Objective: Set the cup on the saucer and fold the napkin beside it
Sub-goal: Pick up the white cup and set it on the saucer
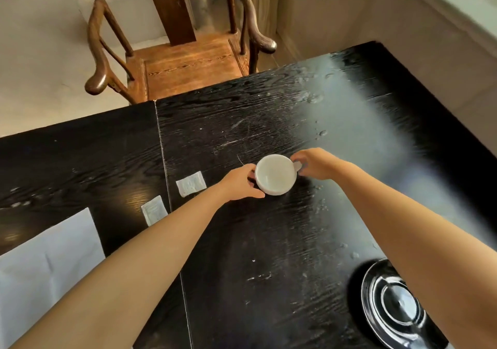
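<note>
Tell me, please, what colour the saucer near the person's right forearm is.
The saucer is glossy black, seen in the head view.

Open black table point(269, 241) btwn cup point(274, 175) and saucer point(395, 308) at near right; only the right forearm crosses above the saucer's edge. Left of cup: two small packets point(191, 184) point(153, 211), near each other, then napkin point(45, 262) at near-left edge. Far side bare up to chair point(185, 63) at table's edge.
</note>
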Available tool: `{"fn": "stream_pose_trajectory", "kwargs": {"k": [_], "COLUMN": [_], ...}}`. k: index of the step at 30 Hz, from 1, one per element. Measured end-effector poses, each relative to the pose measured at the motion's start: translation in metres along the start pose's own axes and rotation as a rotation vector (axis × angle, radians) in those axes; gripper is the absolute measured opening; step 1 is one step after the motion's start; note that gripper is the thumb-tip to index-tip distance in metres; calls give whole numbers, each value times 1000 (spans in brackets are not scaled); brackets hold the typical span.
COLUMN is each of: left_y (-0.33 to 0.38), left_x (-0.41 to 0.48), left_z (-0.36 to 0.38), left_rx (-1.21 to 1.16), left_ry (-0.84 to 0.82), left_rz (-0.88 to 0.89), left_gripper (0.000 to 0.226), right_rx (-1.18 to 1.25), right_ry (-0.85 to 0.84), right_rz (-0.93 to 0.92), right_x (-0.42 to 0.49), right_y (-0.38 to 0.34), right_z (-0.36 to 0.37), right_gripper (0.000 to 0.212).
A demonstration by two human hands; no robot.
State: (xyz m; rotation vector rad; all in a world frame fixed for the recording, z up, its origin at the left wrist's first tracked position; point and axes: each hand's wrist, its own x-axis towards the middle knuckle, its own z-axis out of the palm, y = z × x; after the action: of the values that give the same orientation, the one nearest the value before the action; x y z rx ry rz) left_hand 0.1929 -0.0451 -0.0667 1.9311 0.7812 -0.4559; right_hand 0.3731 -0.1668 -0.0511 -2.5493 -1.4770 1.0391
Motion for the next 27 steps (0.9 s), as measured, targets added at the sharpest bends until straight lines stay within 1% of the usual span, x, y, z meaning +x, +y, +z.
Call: {"fn": "stream_pose_trajectory", "kwargs": {"k": [2,4,8,14,20,27], "left_y": [-5,-10,-15,-5,30,81], "left_x": [6,10,11,3,-17,-41], "left_z": [4,9,15,27,48,90], "left_rx": [-85,-141,-240,-283,-278,-258], "left_ry": [21,35,59,53,40,-38], "left_rz": [51,101,168,196,299,394], "left_gripper": [81,83,81,81,79,73], "right_rx": [36,114,267,395,510,569], "right_ry": [64,148,143,187,227,295], "right_rz": [-23,-8,58,63,63,133], "right_x": [3,6,4,-15,-68,-153], "right_y": [-1,4,12,25,51,86], "right_z": [8,15,17,16,5,2], "right_gripper": [31,27,23,21,19,15]}}
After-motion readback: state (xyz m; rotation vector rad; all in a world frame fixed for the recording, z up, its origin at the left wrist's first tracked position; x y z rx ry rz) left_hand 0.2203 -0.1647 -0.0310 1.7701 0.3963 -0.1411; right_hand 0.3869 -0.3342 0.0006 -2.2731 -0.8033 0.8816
